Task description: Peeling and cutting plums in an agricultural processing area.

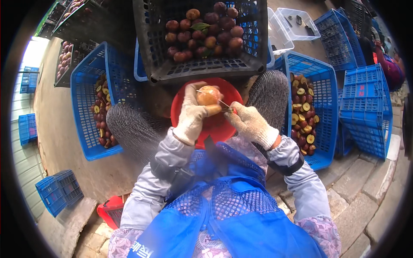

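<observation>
My left hand (pixel 190 117), in a pale knit glove, has its fingers wrapped round an orange-yellow plum (pixel 209 95). In my right hand (pixel 251 124), gloved too, is a small knife (pixel 225 104) with a thin blade. Its handle, partly red and green, is mostly hidden by the fingers. The blade meets the right side of the plum; how deep it goes I cannot tell. Both hands are above a red basin (pixel 211 132) between my knees. Just beyond it stands a black crate (pixel 206 70) holding many whole plums (pixel 211 41) and a few green leaves.
Blue crates with cut plums flank me, one at the left (pixel 92 142) and one at the right (pixel 322 159). Stacked blue crates (pixel 363 112) stand farther right. Clear plastic boxes (pixel 299 32) lie at the far right. A red object (pixel 112 211) sits behind my left arm.
</observation>
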Motion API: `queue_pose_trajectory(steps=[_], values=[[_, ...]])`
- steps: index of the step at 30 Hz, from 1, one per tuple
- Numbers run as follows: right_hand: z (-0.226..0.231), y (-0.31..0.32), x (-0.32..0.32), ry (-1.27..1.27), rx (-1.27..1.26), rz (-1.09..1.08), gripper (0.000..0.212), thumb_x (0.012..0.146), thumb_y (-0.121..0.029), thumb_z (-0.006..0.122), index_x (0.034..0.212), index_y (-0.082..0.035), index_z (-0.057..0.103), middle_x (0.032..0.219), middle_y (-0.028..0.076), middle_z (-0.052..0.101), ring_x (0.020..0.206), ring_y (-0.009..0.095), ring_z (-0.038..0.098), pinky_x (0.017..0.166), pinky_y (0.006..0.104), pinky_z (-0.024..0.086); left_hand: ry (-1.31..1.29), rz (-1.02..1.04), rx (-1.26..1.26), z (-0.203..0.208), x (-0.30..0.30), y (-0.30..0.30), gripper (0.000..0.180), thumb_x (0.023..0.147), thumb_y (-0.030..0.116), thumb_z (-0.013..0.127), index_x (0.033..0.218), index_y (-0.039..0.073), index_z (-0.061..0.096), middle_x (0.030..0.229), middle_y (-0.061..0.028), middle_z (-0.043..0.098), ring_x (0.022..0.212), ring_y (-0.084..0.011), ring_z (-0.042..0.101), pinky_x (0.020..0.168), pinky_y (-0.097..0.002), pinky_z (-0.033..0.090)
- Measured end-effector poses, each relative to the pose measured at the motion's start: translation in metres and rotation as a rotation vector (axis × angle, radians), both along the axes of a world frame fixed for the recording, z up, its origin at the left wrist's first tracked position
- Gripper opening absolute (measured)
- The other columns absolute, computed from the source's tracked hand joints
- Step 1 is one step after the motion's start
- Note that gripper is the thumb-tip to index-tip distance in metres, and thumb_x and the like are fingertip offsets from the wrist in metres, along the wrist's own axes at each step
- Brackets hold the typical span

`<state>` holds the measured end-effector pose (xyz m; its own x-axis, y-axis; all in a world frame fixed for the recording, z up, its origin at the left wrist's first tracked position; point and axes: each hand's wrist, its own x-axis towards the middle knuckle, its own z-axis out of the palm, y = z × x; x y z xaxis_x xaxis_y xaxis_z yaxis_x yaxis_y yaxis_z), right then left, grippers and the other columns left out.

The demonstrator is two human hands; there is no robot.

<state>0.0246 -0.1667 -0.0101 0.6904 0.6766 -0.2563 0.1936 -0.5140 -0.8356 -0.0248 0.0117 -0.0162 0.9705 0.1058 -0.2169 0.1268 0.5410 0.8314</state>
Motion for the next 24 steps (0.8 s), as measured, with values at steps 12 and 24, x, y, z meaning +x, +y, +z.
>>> queue_pose_trajectory(steps=[12, 24], values=[[-0.003, 0.01, -0.02, 0.117, 0.172, -0.13, 0.022, 0.091, -0.024, 0.053, 0.084, -0.004, 0.048, 0.054, 0.011, 0.049, 0.047, 0.02, 0.049, 0.048, 0.0348, 0.039, 0.054, 0.075, -0.077, 0.001, 0.004, 0.013, 0.065, 0.05, -0.015, 0.06, 0.11, 0.002, 0.043, 0.105, -0.0128, 0.054, 0.094, -0.024, 0.057, 0.085, -0.031, 0.047], [0.012, 0.01, -0.011, 0.154, 0.062, -0.093, 0.026, 0.091, -0.027, 0.052, 0.083, -0.003, 0.049, 0.06, 0.016, 0.053, 0.056, 0.029, 0.056, 0.053, 0.0379, 0.041, 0.172, 0.054, -0.283, -0.011, 0.006, 0.01, 0.063, 0.046, -0.01, 0.058, 0.107, 0.001, 0.045, 0.096, -0.015, 0.055, 0.09, -0.0283, 0.056, 0.081, -0.036, 0.047]])
